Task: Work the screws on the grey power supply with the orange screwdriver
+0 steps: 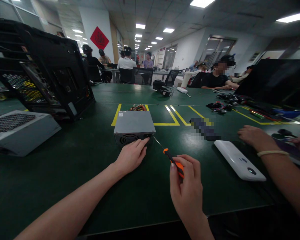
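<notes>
Power supply in the middle of the frame is what I watch over the head feed, and reading outward from the lower edge I meet the right hand first, its thumb and fingers curled around the handle of a screwdriver. The shaft slants up and left to the lower right corner of the unit's front face; whether the tip sits in a screw, I can't tell from here. Just left of it, the left hand has its fingers loosely extended, gripping nothing, one fingertip against that face near the tip. That closeness worries me most: if the blade slipped while pushed at this slant, it could skate into the finger. Light fingertip contact also looks unlikely to stop the unit sliding or twisting under a hard push, and its cable bundle behind could then get shoved along. At right, a white device lies by a neighbour's hand, well apart from the work. Farther up the frame, a black computer case stands at left, and people sit at tables beyond.
</notes>
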The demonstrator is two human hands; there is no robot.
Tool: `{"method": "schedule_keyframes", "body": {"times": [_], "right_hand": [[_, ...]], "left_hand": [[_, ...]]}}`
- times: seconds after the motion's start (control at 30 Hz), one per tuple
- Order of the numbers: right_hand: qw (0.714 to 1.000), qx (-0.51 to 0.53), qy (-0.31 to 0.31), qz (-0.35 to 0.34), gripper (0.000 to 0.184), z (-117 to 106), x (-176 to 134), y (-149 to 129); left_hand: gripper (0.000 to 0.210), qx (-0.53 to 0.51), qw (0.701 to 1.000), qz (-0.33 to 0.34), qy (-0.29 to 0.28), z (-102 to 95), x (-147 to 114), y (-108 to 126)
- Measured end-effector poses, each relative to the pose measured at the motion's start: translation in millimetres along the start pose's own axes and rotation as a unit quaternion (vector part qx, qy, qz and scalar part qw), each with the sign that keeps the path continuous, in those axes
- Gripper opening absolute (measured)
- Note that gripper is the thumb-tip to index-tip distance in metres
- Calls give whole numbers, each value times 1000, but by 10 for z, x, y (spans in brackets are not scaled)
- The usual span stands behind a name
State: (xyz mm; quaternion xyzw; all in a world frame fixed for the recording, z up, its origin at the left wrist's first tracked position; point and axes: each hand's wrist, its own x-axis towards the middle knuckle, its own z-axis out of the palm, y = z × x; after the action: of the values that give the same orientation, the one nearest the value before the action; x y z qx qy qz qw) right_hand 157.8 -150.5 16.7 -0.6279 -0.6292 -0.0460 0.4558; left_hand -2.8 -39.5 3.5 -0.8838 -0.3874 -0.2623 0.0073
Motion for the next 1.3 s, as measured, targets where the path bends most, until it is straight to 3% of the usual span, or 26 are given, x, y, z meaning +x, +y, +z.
{"method": "schedule_keyframes", "body": {"times": [0.23,0.43,0.57,0.87,1.1,1.3], "right_hand": [[996,-4,-3,-93,28,-15,-37,17],[994,-48,4,-101,22,19,-22,-46],[990,-36,4,-137,24,41,-42,-67],[994,-12,-4,-106,23,34,-37,-37],[990,-40,15,-132,22,34,2,-30],[989,-44,-2,-144,25,31,6,-67]], "left_hand": [[41,-11,999,-33,-21,70,-10,8],[42,-42,996,-62,-50,32,8,40],[49,-121,987,-81,-64,54,12,31],[52,-310,943,-95,-75,59,13,54],[28,-276,952,-102,-87,7,5,103],[35,-183,975,-81,-96,66,-14,53]]}}
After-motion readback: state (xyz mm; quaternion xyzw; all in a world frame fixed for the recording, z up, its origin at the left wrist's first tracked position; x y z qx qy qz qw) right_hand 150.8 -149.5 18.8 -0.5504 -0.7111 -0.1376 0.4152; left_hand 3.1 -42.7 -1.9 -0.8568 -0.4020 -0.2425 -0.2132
